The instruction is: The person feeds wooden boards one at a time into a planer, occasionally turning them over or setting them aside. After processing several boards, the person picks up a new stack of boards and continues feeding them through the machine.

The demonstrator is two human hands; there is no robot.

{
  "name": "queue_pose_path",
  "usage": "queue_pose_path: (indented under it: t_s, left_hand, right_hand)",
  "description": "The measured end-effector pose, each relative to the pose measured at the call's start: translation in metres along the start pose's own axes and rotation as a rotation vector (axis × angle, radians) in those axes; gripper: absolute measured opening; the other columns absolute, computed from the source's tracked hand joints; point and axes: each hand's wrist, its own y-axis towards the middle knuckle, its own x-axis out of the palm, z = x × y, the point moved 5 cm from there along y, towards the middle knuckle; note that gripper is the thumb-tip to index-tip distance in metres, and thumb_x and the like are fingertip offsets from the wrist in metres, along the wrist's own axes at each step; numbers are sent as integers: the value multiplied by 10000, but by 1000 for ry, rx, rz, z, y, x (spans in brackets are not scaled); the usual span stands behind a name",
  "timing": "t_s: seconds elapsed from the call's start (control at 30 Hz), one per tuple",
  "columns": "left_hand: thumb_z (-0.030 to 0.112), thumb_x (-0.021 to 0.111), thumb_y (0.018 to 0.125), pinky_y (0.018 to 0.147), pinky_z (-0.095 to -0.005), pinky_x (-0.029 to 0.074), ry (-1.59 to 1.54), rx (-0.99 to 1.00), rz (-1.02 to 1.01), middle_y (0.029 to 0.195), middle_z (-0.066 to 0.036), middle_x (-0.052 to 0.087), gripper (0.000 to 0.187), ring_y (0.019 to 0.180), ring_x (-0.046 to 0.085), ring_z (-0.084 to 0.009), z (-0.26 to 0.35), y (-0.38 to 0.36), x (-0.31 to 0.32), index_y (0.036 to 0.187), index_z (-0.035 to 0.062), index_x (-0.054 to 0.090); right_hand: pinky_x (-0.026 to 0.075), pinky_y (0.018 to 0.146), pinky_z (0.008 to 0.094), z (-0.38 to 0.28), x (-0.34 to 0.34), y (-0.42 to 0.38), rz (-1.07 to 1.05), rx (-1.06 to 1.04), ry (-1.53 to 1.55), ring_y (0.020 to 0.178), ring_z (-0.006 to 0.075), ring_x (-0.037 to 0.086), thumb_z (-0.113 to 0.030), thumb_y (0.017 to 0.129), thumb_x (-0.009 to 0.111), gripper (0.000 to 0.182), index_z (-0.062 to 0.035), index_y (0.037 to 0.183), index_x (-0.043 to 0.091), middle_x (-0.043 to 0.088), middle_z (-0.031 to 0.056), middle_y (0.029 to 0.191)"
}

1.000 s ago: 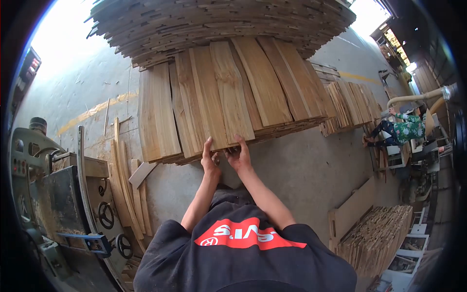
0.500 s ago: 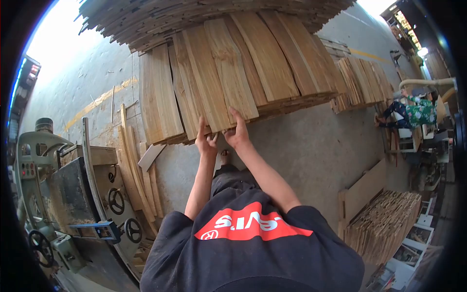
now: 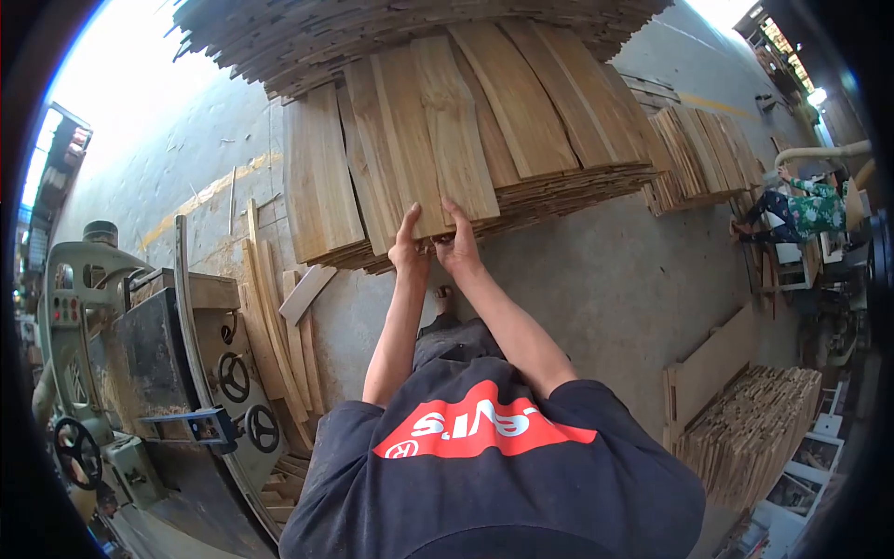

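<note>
Both arms straight out in front, forearms angling in, so L hand [image 3: 409, 250] and R hand [image 3: 460, 250] sit side by side, nearly touching, thumbs pointing away from the body. L hand first: narrow grip, thumb flat on top of the near end of a plain board [image 3: 410, 140], fingers curled under the edge, mostly hidden. Over to R hand: same pinch, thumb up over the near end of a knotted board [image 3: 450, 121], close to its L edge, fingers down below, can't tell exactly how they're set. Both boards run fwd from the hands, edge to edge, lying on the board pile [image 3: 559, 189], w/ more boards either side. Straight ahead, past the far ends, a big wood stack [image 3: 419, 20]. Just below, btwn the wrists, a bare foot [image 3: 443, 296] on the concrete floor [image 3: 596, 289]. Well left of L hand, a machine [image 3: 149, 345] w/ handwheels; btwn the two, loose planks [image 3: 264, 298]. Fwd and right of R hand, a smaller stack [image 3: 712, 154]; farther right, another person [image 3: 821, 212] in a green patterned top. Back and right of R hand, a block of strips [image 3: 754, 419], ends up
</note>
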Motion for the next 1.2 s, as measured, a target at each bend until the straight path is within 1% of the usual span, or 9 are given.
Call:
queue_pose_path:
  t_s: [0.07,0.23,0.33,0.43,0.5,0.53,0.63,0.87,1.2]
  left_hand:
    - [296,887,814,629,-298,570,67,4,64,1060,-95,728,554,881,728,-211,1,-21,-2,1238,38,642]
    - [553,839,797,952,-475,406,356,-121,51,1241,34,621,723,1117,574,-131,-15,-87,-32,1361,173,592]
    - [742,656,852,1019,-516,428,163,-239,-8,1339,-113,610,955,1228,556,-175,-30,-111,-93,1465,21,524]
    - [974,447,776,1187,-756,43,-324,-435,-477,1656,-210,319,1250,1565,227,-331,-14,-126,-134,1606,44,354]
    - [979,441,771,1183,-756,70,-156,-431,-412,1673,-217,288,1260,1573,203,-359,10,-108,-169,1616,50,337]
    - [984,435,766,1180,-757,96,21,-425,-348,1690,-223,257,1271,1580,178,-388,14,-100,-179,1627,56,320]
    - [928,467,813,1166,-653,260,446,-261,-70,1535,-224,488,1173,1465,398,-346,38,-34,-175,1553,19,430]
    - [449,869,812,926,-365,535,697,150,-38,1191,-150,709,753,1039,698,-237,59,-15,-51,1293,-74,620]
    - [322,926,735,912,-376,566,734,152,-97,1171,-160,720,760,1022,716,-235,37,-74,-83,1301,-62,596]
  right_hand:
    - [516,985,360,3,-14,0,-16,-75,20,1181,180,633,-264,904,795,467,-114,1314,629,671,30,1272]
    - [523,1037,359,5,-50,-56,33,-6,-6,1185,193,652,-209,953,741,465,-81,1370,578,680,41,1280]
    - [472,1112,399,9,-91,-86,61,68,-19,1276,197,597,-220,954,752,556,-72,1439,522,647,62,1345]
    - [429,1143,470,-20,-120,-115,-56,127,-68,1392,246,508,-395,893,819,714,-119,1473,507,544,80,1499]
    - [286,1231,536,-61,-127,-129,-468,320,82,1484,322,397,-635,893,716,904,-114,1562,404,445,122,1596]
    - [260,1240,545,-82,-155,-122,-347,276,27,1488,347,388,-736,885,620,972,-108,1585,371,430,131,1609]
    - [270,1235,541,-122,-179,-69,-239,161,-306,1500,367,374,-888,891,382,1102,-69,1624,299,393,155,1638]
    - [302,1220,476,-111,-101,1,-170,280,-825,1503,280,373,-807,939,469,1061,-21,1629,293,385,131,1649]
    - [333,1196,383,-97,-150,-55,-117,290,-849,1474,225,418,-643,940,665,877,-32,1541,476,508,93,1566]
